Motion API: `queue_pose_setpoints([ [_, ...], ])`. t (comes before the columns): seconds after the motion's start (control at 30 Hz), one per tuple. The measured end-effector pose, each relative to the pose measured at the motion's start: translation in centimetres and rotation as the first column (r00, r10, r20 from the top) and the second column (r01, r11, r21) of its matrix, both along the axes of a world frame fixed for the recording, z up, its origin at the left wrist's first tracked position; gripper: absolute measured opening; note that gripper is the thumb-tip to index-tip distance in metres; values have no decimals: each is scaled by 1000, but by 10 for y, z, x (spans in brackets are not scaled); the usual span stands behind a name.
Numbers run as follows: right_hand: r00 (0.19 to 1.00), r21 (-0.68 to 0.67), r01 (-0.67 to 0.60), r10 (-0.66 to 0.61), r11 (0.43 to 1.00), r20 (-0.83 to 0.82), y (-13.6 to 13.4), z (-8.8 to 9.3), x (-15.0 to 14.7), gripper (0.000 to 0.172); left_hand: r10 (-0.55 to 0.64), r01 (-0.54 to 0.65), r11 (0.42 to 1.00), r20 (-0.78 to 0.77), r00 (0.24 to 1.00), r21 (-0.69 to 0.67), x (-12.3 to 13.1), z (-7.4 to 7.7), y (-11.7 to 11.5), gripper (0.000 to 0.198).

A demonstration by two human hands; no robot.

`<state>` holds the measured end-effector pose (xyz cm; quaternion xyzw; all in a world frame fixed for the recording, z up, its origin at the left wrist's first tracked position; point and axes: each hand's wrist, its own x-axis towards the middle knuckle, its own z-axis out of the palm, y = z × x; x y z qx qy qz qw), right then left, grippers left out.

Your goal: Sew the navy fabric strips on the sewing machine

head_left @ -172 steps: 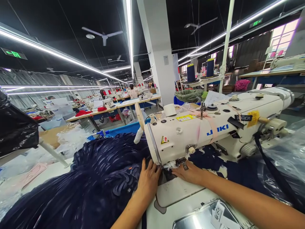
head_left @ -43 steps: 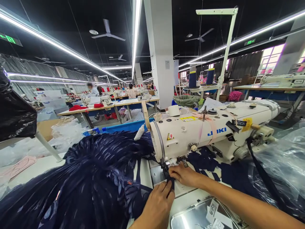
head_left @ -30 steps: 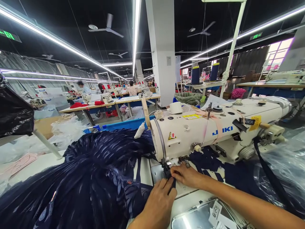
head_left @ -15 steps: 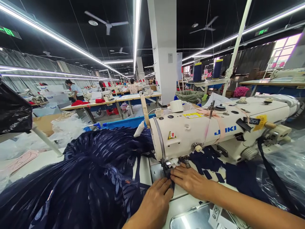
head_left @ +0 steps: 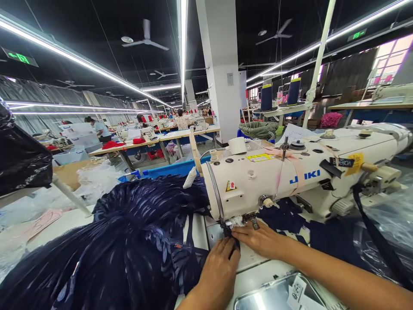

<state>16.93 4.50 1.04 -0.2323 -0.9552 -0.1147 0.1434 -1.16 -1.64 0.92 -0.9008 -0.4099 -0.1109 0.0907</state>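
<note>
A white sewing machine (head_left: 245,185) reaches across the view, its needle end low at the middle. A small piece of navy fabric (head_left: 237,242) lies under the presser foot (head_left: 228,228), mostly hidden by fingers. My left hand (head_left: 222,262) is just in front of the foot, its fingers closed together on that fabric. From the right, my right hand (head_left: 258,239) comes in beside the foot, fingertips pressed on the fabric's other side. The heap of navy garments (head_left: 129,241) covers the table left of my left hand.
Navy scraps (head_left: 284,215) lie behind my right forearm, and clear plastic (head_left: 387,219) is at the right. A metal tray (head_left: 261,297) with white labels (head_left: 297,290) sits at the near edge. A black bag (head_left: 22,155) hangs left. Other people work at far tables.
The view has shifted slightly, moving most things a little right. My left hand has come a little closer to the presser foot; both hands stay at the fabric.
</note>
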Motion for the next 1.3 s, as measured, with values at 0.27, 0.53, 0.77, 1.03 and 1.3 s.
queue_pose_setpoints([
  [0.27, 1000, 10, 14, -14, 1000, 7, 1, -5, 0, 41, 17, -17, 1000, 6, 1000, 16, 3, -5, 4, 41],
  [0.53, 998, 29, 65, -65, 997, 9, 0, -2, -1, 45, 26, -27, 997, 18, 999, 71, 6, -6, 8, 40],
  [0.77, 996, 16, 91, -91, 996, -11, -3, 7, -6, 34, 38, -42, 990, 29, 999, 138, 7, -2, 12, 41],
  [1.03, 991, 36, 132, -133, 991, 13, -4, 12, -9, 31, 32, -39, 988, 49, 998, 151, 5, -7, 14, 42],
  [1.3, 987, -58, 145, -149, 988, -66, -10, 10, -9, 22, -27, 43, 995, 171, 985, -90, -20, 20, 14, 47],
])
